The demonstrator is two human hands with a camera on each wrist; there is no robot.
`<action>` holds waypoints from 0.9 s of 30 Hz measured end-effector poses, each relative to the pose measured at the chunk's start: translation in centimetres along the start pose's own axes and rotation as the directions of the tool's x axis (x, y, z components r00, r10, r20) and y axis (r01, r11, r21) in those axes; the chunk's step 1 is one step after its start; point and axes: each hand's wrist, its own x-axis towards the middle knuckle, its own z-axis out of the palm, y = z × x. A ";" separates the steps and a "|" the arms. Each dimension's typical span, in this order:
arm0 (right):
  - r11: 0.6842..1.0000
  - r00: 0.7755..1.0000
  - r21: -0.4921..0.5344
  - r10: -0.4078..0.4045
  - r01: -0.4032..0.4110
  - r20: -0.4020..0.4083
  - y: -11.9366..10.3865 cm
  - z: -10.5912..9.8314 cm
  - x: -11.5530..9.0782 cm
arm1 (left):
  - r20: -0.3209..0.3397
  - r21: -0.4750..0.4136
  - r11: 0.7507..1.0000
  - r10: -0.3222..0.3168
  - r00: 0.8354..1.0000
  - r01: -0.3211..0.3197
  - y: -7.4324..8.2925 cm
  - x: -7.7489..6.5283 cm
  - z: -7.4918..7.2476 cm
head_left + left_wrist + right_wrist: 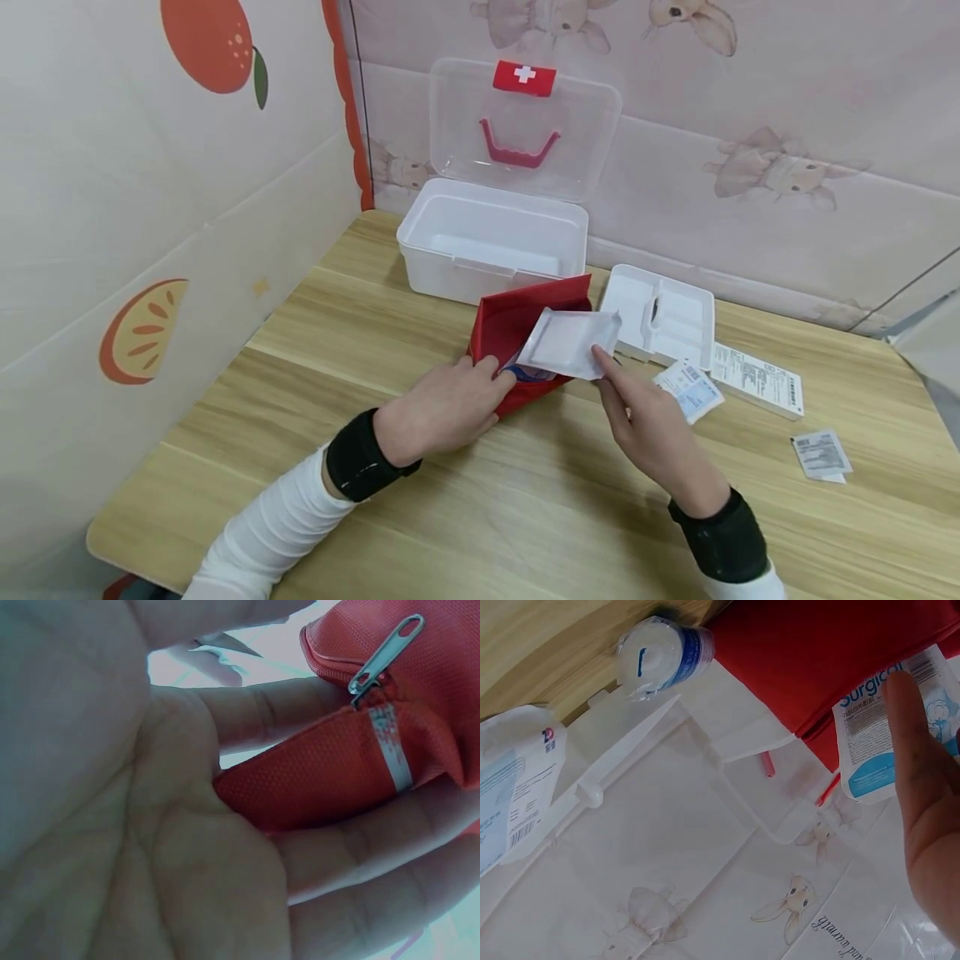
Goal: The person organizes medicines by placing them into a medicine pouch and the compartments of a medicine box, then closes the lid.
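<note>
My left hand point(450, 404) grips the near left edge of a red zip pouch point(536, 292), which stands open on the table. In the left wrist view the pouch fabric point(322, 772) runs between the fingers, beside a metal zip pull point(386, 656). My right hand point(652, 421) pinches the right edge of a flat white packet point(566, 342), tilted over the pouch's mouth. From the right wrist, the printed side of that packet point(866, 735) reads "Surgical" with a blue band. Something blue point(517, 372) shows inside the pouch, mostly hidden.
Behind the pouch is a white box point(427, 271), its clear lid point(457, 125) raised against the wall. To the right lie a white divided tray point(690, 312), a blue-and-white packet point(690, 392), a printed box point(757, 379) and small sachets point(821, 454). A wrapped roll point(656, 656) shows near the tray.
</note>
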 end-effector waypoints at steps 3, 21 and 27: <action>1.000 1.000 -0.019 0.017 -0.017 0.011 -0.2 0.4 0.4 | -0.005 0.005 1.000 0.001 1.000 -0.001 0.0 -0.1 0.0; 0.999 0.996 -0.001 -0.032 0.032 -0.078 -0.1 2.0 2.0 | -0.021 0.014 1.000 0.017 1.000 -0.017 0.0 -0.1 0.1; 0.999 0.996 0.017 -0.026 0.027 -0.084 -0.4 2.3 2.6 | -0.013 0.008 1.000 0.012 1.000 -0.012 0.0 -0.1 0.0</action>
